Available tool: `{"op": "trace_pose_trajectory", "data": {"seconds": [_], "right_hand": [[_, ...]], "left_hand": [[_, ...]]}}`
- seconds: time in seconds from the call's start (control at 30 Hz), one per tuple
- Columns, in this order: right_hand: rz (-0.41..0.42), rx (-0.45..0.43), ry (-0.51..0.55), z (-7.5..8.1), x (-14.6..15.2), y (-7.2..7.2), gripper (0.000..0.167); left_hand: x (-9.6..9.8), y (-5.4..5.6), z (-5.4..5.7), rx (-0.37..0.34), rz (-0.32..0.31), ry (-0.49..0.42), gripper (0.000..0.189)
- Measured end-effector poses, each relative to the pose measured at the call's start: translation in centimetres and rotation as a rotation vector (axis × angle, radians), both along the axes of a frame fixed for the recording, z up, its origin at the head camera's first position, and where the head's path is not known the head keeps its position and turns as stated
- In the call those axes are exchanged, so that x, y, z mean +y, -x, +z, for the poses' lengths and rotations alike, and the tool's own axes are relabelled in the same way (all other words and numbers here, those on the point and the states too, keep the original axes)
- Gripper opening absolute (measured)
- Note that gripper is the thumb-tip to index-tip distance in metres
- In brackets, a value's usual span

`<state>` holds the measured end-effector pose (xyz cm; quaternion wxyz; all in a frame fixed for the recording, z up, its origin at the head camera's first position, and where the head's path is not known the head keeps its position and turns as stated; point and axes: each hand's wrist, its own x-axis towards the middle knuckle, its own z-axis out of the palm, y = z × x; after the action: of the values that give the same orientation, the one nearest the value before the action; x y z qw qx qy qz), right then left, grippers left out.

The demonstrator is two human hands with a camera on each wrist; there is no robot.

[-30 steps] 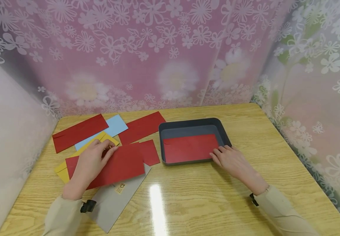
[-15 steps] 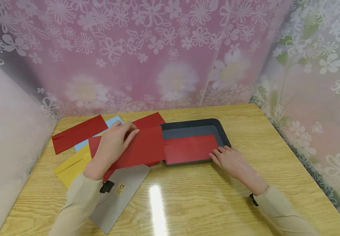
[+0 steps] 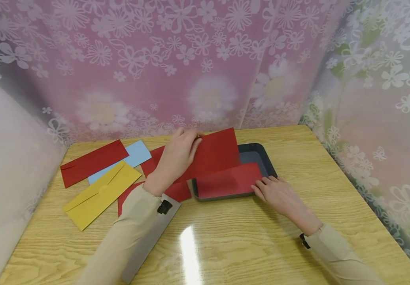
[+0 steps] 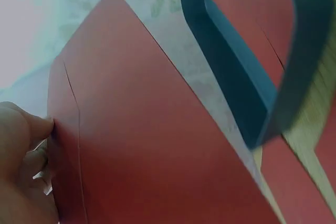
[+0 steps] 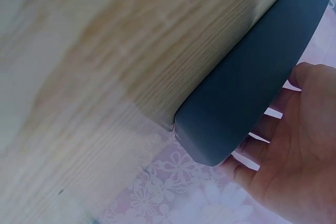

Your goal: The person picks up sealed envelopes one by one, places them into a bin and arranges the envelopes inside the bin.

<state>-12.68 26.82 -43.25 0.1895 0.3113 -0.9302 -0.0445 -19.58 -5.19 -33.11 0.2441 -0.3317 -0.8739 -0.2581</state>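
My left hand (image 3: 178, 160) pinches a red envelope (image 3: 219, 152) by its upper edge, tilted up over the left part of a dark grey tray (image 3: 268, 160). In the left wrist view, the fingertips grip this envelope (image 4: 142, 119) near its flap, with the tray (image 4: 231, 61) behind. Another red envelope (image 3: 231, 182) lies inside the tray along its front side. My right hand (image 3: 279, 200) holds the tray's front right corner, fingers curled over the rim. The right wrist view has the tray's outer wall (image 5: 241, 72) with the hand (image 5: 299, 140) at its edge.
To the left lie a red envelope (image 3: 92, 163), a light blue envelope (image 3: 138, 153) and a yellow envelope (image 3: 101, 194). More red paper (image 3: 179, 191) and a grey envelope (image 3: 151, 241) lie partly under the left arm. A floral curtain (image 3: 148, 71) stands behind the table.
My left hand has carried the red envelope up and right from the pile to above the tray, uncovering the yellow envelope. The right hand stays at the tray's corner.
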Motion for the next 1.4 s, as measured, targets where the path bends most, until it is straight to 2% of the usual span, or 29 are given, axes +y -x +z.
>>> {"op": "trace_pose_trajectory", "data": {"seconds": [0.13, 0.27, 0.4, 0.53, 0.63, 0.73, 0.97, 1.27, 1.4], "right_hand": [[0.005, 0.013, 0.007, -0.1, -0.1, 0.1, 0.020], [0.007, 0.013, 0.005, -0.1, -0.1, 0.1, 0.020], [-0.001, 0.000, -0.004, 0.0, -0.1, 0.0, 0.021], [-0.015, -0.009, -0.005, 0.0, -0.2, 0.0, 0.022], [-0.022, -0.009, 0.003, 0.0, -0.3, 0.1, 0.023], [-0.030, -0.011, -0.002, 0.0, -0.3, 0.1, 0.023], [-0.037, -0.029, -0.031, 0.1, -0.3, 0.0, 0.024], [-0.034, -0.020, -0.034, 0.0, -0.2, -0.1, 0.023], [-0.044, -0.033, -0.036, 0.0, -0.1, -0.3, 0.023]], "left_hand": [[2.3, 0.6, -0.5, 0.022, -0.057, 0.005, 0.021], [4.3, 1.1, -1.3, -0.003, -0.105, 0.042, 0.026], [5.9, 1.3, -2.2, -0.075, -0.130, 0.094, 0.028], [6.9, 1.6, -3.5, -0.197, -0.120, 0.165, 0.028], [7.2, 1.8, -4.5, -0.289, -0.115, 0.221, 0.030], [7.4, 1.9, -5.4, -0.347, -0.122, 0.256, 0.031], [7.6, 1.8, -6.8, -0.392, -0.112, 0.379, 0.041], [7.4, 1.5, -7.3, -0.455, -0.042, 0.528, 0.053], [6.9, 1.1, -6.9, -0.441, -0.029, 0.520, 0.048]]}}
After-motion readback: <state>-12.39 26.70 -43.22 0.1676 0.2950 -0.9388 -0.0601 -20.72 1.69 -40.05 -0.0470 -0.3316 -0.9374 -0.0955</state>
